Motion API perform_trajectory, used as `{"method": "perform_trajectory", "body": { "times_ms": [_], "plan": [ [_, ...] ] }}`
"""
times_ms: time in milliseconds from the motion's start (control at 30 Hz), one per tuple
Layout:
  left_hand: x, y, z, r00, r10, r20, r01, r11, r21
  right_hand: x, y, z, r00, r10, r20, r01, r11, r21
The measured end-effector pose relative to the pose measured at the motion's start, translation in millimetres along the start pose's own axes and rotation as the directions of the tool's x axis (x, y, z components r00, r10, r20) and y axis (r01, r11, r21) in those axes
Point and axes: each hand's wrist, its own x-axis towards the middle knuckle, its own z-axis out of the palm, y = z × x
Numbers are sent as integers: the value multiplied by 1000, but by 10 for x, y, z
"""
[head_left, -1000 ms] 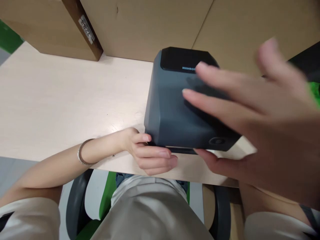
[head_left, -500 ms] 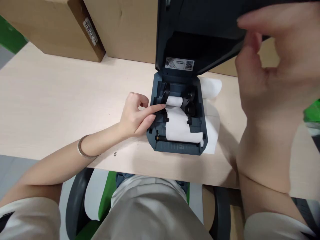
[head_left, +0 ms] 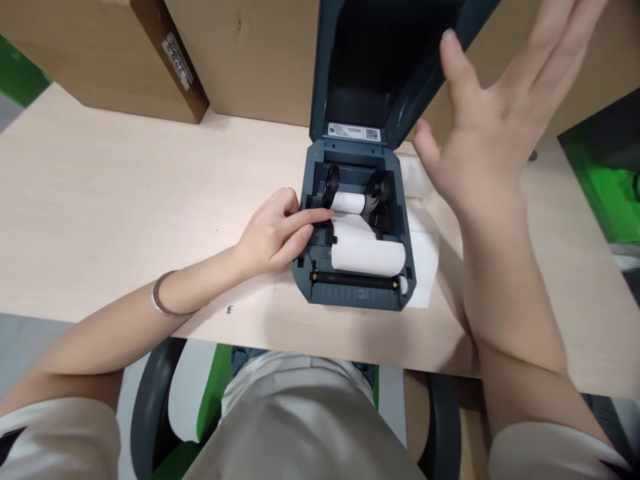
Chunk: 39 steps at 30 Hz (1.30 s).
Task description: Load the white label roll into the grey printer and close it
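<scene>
A dark blue-grey label printer (head_left: 357, 297) stands on the table with its lid (head_left: 320, 80) raised. Inside, a small white paper roll (head_left: 349, 203) sits between two black round holders. Its paper strip (head_left: 369, 259) runs toward me and curls up behind the black roller (head_left: 355, 280). My left hand (head_left: 277, 233) rests at the printer's left side, the index fingertip at the paper near the roll, other fingers curled, holding nothing. Beside the lid's right edge, my right hand (head_left: 493, 127) has its fingers spread and grips nothing; whether the thumb touches the lid I cannot tell.
Cardboard boxes (head_left: 250, 60) line the back of the table (head_left: 125, 200). White paper (head_left: 425, 253) lies under and beside the printer's right side. A green chair with black armrests (head_left: 445, 427) is in front of the table.
My right hand has opened from the lid's edge and shifted left. The lid leans farther back. The paper's front end has curled away from the roller. My left hand has barely moved.
</scene>
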Motion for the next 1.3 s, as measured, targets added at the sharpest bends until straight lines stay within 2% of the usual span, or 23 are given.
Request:
{"method": "perform_trajectory", "body": {
  "times_ms": [100,167,333,400,467,500,567,633,733,967,1167,1300],
  "plan": [
    [3,-17,-1,1000,-9,12,9,999,-45,6,-87,-16,994,96,-59,-104,985,-134],
    [3,-29,-2,1000,-10,26,11,998,-64,9,-133,-26,995,95,-15,-96,988,-119],
    [0,-40,-3,999,-34,25,36,996,-78,17,-106,-11,999,45,-22,-47,993,-113],
    [2,-40,-7,999,-39,26,41,995,-87,41,-117,-17,997,68,-21,-70,989,-131],
    [8,-40,-15,998,-41,39,44,995,-90,69,-177,-27,992,122,37,-115,982,-151],
    [13,-39,-21,998,-40,48,44,995,-87,77,-223,-27,987,124,104,-109,983,-145],
    [21,-39,-34,997,-36,67,41,996,-77,68,-328,-3,964,32,265,-15,998,-64],
    [26,-42,-45,997,-23,78,29,997,-76,29,-426,51,907,-120,404,99,992,73],
    [21,-61,-43,996,-7,89,15,995,-94,-35,-523,133,834,-225,504,146,971,191],
    [-22,-131,19,992,-21,122,37,991,-127,57,-616,139,728,-219,650,149,976,161],
    [-22,-138,35,994,27,104,-15,994,-112,121,-752,268,720,-102,687,114,993,28],
    [-16,-140,35,993,51,109,-41,995,-88,98,-757,322,720,-86,689,109,994,9]
  ]
}}
